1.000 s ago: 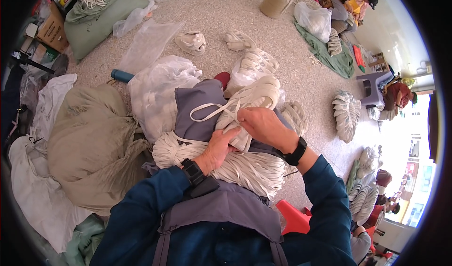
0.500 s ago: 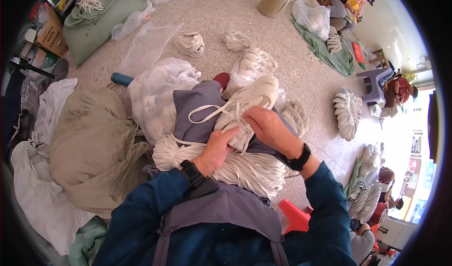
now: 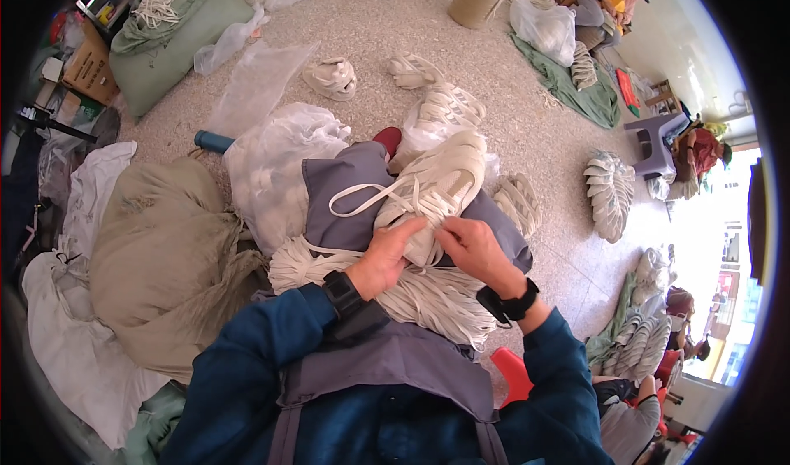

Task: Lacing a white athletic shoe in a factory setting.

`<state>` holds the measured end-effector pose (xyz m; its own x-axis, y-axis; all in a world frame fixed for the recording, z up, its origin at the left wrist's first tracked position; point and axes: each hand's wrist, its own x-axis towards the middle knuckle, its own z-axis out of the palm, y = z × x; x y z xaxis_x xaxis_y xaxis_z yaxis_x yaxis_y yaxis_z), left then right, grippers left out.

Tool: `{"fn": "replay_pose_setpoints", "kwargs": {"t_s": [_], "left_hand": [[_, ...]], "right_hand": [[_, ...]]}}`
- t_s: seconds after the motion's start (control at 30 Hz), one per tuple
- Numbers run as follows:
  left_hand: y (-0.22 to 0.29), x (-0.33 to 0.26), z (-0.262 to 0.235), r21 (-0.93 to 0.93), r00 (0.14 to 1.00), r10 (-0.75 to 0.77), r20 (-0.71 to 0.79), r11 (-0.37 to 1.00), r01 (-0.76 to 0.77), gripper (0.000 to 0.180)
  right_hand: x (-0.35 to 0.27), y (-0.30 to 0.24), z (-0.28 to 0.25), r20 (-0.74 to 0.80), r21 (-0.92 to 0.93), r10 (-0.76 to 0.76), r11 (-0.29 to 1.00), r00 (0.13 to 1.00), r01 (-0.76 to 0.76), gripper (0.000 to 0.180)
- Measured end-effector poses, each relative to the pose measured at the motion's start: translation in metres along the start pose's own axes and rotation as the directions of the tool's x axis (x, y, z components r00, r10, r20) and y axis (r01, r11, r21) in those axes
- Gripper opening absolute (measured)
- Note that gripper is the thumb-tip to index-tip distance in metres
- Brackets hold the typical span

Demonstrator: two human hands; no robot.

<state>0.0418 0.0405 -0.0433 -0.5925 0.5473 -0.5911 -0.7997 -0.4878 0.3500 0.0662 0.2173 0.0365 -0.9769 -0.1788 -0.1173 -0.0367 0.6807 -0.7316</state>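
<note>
A cream shoe upper (image 3: 457, 167) lies across my lap on the grey apron, its toe pointing away from me. My left hand (image 3: 383, 261) is closed on the upper's near end, with the thumb on top by the lacing. At the right side of that lacing, the fingers of my right hand (image 3: 479, 255) are pinched on a flat white shoelace; its tip is hidden. A loose loop of shoelace (image 3: 355, 211) hangs out to the left over the apron. Under both wrists lies a thick bundle of white shoelaces (image 3: 440, 309).
Stacked shoe uppers (image 3: 448, 107) lie beyond my lap. A clear plastic bag (image 3: 284, 156) and a large beige sack (image 3: 160, 259) are on the left. Another pile of uppers (image 3: 608, 196) is on the floor at right. Several people sit working along the right side.
My right hand has come down and toward me, from over the middle of the upper to its near right edge. My left hand keeps its hold.
</note>
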Motion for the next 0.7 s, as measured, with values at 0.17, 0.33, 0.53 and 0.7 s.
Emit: {"fn": "replay_pose_setpoints", "kwargs": {"t_s": [0.17,0.33,0.53,0.7], "left_hand": [[0.005,-0.011,-0.005,-0.086,0.999,0.01,0.034,0.996,-0.007,0.04],[0.01,-0.016,-0.007,-0.136,0.995,-0.018,0.101,0.99,0.031,0.044],[0.005,-0.012,-0.009,-0.114,0.998,-0.021,0.066,0.993,0.028,0.046],[0.006,-0.014,-0.009,-0.101,0.999,-0.009,0.049,0.995,0.014,0.049]], "right_hand": [[-0.08,0.045,-0.05,0.088,0.189,0.373,0.904,0.924,-0.383,0.027],[-0.24,0.162,-0.106,-0.139,-0.478,0.614,0.646,0.777,-0.596,0.028],[-0.312,0.195,-0.11,0.004,-0.813,0.81,0.344,0.587,-0.469,0.029],[-0.121,0.062,-0.063,-0.322,-0.353,0.121,0.905,0.939,-0.238,0.013]]}}
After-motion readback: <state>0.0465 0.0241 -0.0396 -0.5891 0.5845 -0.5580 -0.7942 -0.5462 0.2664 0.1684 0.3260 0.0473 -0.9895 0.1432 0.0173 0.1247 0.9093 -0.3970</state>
